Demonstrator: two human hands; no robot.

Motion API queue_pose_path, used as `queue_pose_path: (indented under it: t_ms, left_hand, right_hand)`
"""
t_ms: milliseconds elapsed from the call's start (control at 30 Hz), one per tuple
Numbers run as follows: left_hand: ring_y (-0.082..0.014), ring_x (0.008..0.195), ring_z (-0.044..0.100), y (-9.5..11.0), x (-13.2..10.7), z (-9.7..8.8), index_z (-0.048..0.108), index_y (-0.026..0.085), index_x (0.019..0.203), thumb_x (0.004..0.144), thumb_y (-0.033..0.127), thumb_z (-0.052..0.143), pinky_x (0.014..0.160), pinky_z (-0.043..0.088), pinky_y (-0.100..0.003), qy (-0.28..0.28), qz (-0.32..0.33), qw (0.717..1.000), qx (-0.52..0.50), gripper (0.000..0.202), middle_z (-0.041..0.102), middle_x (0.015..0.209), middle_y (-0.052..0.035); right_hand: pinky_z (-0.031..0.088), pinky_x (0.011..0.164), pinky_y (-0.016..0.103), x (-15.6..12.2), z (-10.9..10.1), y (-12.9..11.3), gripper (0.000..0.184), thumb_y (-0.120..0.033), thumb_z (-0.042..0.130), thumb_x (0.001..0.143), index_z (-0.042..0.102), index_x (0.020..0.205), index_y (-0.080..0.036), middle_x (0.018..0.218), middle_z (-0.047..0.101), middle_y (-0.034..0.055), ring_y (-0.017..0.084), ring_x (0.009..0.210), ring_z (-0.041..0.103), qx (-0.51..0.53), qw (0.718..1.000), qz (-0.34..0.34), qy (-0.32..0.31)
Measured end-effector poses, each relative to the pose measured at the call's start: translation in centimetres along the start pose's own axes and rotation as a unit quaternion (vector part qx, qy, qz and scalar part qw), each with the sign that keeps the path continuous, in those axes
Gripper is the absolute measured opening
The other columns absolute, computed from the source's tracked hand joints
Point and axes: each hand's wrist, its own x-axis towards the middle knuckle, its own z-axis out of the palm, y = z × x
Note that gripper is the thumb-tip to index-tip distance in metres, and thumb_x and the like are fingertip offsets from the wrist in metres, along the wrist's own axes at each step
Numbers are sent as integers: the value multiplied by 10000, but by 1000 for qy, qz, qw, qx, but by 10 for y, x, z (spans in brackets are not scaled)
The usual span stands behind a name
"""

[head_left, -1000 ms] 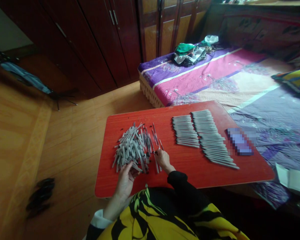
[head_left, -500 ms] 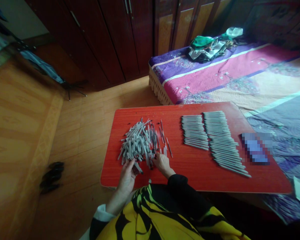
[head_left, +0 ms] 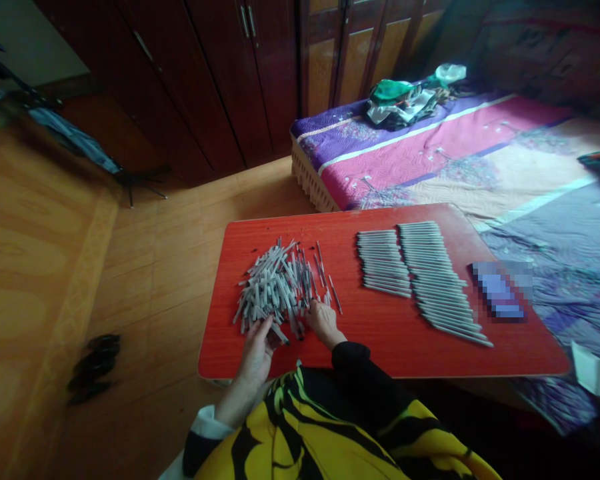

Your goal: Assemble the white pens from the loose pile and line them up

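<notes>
My left hand is closed around a pale pen barrel with a dark tip, at the near edge of a heap of pen barrels. My right hand is at the heap's lower right, its fingers bent together among small parts; what they grip is hidden. Just beyond it lie thin dark pen refills, with a few more strewn to the right. Two neat columns of pens, a shorter one and a longer one, lie farther right on the red table.
A blurred purple-blue item lies at the table's right side. Beyond the table stands a bed with a bundle of cloth on it. Dark wardrobes line the back, and black footwear sits on the floor at left.
The whole view has shifted slightly. Both hands stay at nearly the same spots by the heap, the left still holding the pen barrel; the right fingers have moved slightly away from me.
</notes>
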Motion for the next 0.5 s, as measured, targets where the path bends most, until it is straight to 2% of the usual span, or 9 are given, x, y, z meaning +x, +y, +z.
queue_pose_path:
  t_ms: [300, 500]
  left_hand:
    - [-111, 503, 605, -4, 3, 7, 555, 166, 806, 641, 225, 719, 457, 492, -214, -26, -7, 999, 27, 240, 633, 641, 38]
    - [-111, 524, 609, -7, 8, 9, 552, 158, 812, 640, 235, 723, 477, 491, -212, -46, -1, 998, 38, 254, 642, 677, 17]
  right_hand:
    - [421, 767, 282, -5, -4, 3, 280, -261, 461, 846, 571, 1082, -157, 1098, 605, 141, 225, 985, 571, -1, 999, -30, 20]
    - [405, 742, 263, -13, -6, 8, 230, -267, 443, 847, 625, 948, -170, 980, 640, 110, 199, 894, 600, 21, 999, -11, 40]
